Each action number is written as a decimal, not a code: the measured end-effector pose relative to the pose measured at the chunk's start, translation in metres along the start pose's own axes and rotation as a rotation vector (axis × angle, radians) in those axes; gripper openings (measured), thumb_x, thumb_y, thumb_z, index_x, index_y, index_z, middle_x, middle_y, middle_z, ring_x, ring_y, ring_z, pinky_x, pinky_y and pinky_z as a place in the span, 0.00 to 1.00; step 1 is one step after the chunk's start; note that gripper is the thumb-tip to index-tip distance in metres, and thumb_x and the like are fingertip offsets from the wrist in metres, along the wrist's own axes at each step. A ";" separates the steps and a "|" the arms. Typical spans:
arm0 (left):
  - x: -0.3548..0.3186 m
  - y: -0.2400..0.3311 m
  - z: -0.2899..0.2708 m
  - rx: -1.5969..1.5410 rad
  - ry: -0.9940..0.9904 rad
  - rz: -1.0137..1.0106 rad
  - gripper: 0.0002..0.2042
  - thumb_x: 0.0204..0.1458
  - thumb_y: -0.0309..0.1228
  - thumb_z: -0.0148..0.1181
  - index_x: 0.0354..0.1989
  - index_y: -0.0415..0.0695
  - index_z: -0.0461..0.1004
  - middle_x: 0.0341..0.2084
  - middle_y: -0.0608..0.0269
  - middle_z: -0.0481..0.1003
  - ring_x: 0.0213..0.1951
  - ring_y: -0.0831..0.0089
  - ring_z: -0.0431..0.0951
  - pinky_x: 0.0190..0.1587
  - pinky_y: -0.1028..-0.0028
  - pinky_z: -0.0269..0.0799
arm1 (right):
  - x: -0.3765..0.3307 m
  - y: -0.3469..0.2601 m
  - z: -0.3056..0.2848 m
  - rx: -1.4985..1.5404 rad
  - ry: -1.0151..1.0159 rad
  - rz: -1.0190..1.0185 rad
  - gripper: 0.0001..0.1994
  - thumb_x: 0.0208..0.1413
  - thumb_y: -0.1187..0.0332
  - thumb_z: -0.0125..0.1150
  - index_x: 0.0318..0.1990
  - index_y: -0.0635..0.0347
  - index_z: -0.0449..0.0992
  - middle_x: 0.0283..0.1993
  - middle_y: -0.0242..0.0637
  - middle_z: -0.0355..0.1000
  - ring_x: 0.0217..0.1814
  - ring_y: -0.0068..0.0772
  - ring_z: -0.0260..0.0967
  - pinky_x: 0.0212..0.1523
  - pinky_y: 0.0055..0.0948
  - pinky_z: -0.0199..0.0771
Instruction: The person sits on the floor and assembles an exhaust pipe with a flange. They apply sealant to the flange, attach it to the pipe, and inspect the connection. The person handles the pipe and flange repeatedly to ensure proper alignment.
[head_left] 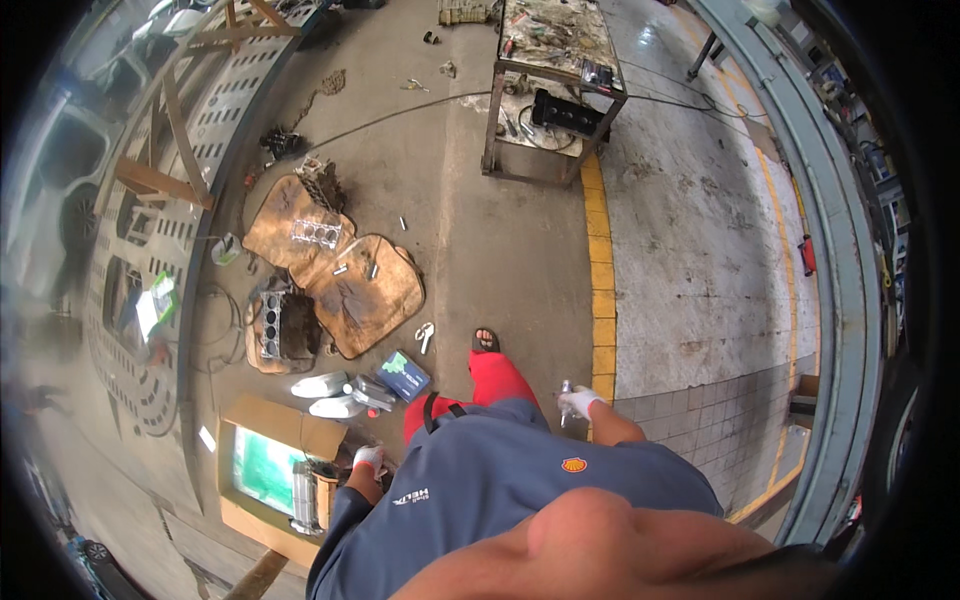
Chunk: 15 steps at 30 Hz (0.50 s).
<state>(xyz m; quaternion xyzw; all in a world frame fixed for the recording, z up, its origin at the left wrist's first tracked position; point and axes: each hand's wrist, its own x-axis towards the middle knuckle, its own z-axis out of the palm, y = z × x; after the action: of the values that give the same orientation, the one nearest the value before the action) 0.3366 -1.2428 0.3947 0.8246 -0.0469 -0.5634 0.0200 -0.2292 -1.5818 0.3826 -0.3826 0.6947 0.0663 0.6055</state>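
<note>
My right hand [580, 402], in a white glove with red trim, was closed around a small slim metal tool [566, 392] that stood roughly upright out of my fist, held out beside my hip above the grey concrete floor [500, 250]. What kind of tool it was I could not tell at that size. My left hand [369, 459], gloved the same way, hung at my side just above the open brown cardboard box [262, 470] with a green lining and a metal part inside; whether its fingers were curled or loose I could not tell.

My red trouser leg [492, 382] and sandalled foot [485, 341] were stepping forward. Just ahead to my left lay a small blue carton [404, 375], two pale plastic jugs [325, 392] on their sides, and a white glove [425, 333] on the floor. Beyond them were worn brown cardboard sheets [350, 285] carrying bolts, a thin gasket [316, 232] and a dark engine block [276, 325]. Farther off stood a rusty metal workbench [555, 95] littered with tools, next to a painted yellow line [602, 280].
</note>
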 end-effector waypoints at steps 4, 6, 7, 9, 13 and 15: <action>-0.013 0.121 0.001 -0.247 0.006 0.139 0.07 0.60 0.30 0.56 0.40 0.46 0.81 0.45 0.51 0.79 0.42 0.59 0.83 0.38 0.59 0.83 | 0.045 -0.051 -0.078 0.021 0.068 -0.140 0.26 0.55 0.59 0.74 0.55 0.67 0.74 0.41 0.41 0.81 0.36 0.34 0.79 0.37 0.38 0.79; -0.011 0.173 -0.007 -0.082 0.129 0.619 0.07 0.60 0.31 0.58 0.40 0.44 0.80 0.37 0.52 0.80 0.36 0.60 0.83 0.36 0.62 0.82 | 0.052 -0.114 -0.099 0.202 0.030 -0.345 0.22 0.58 0.63 0.71 0.53 0.67 0.73 0.40 0.38 0.81 0.35 0.33 0.78 0.37 0.37 0.79; -0.020 0.193 -0.019 -0.174 0.153 0.599 0.08 0.61 0.32 0.57 0.43 0.44 0.80 0.36 0.54 0.80 0.34 0.63 0.82 0.35 0.64 0.82 | 0.037 -0.158 -0.083 0.247 0.000 -0.346 0.21 0.59 0.64 0.70 0.54 0.68 0.73 0.41 0.38 0.80 0.37 0.32 0.78 0.40 0.36 0.79; -0.047 0.255 -0.005 -0.422 0.051 0.521 0.11 0.62 0.33 0.57 0.47 0.42 0.79 0.35 0.58 0.80 0.32 0.68 0.80 0.33 0.68 0.81 | 0.017 -0.185 -0.097 0.301 0.030 -0.384 0.22 0.59 0.66 0.69 0.56 0.69 0.72 0.45 0.39 0.80 0.43 0.31 0.78 0.46 0.33 0.77; -0.089 0.322 0.008 -0.450 -0.045 0.739 0.13 0.65 0.32 0.58 0.53 0.41 0.80 0.37 0.64 0.81 0.34 0.77 0.79 0.35 0.74 0.79 | 0.006 -0.224 -0.097 0.149 0.163 -0.486 0.27 0.60 0.60 0.69 0.61 0.68 0.72 0.53 0.41 0.79 0.54 0.31 0.76 0.57 0.32 0.74; -0.098 0.327 0.011 -0.503 -0.120 0.799 0.12 0.65 0.30 0.57 0.52 0.41 0.81 0.39 0.65 0.81 0.36 0.78 0.79 0.37 0.75 0.78 | -0.046 -0.277 -0.067 0.027 0.181 -0.472 0.29 0.61 0.56 0.68 0.64 0.65 0.72 0.55 0.41 0.79 0.56 0.31 0.76 0.59 0.32 0.74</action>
<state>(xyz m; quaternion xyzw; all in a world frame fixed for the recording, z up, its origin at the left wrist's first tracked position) 0.2727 -1.5586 0.5093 0.6776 -0.2232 -0.5521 0.4314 -0.1138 -1.7912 0.5436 -0.5307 0.6383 -0.1208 0.5444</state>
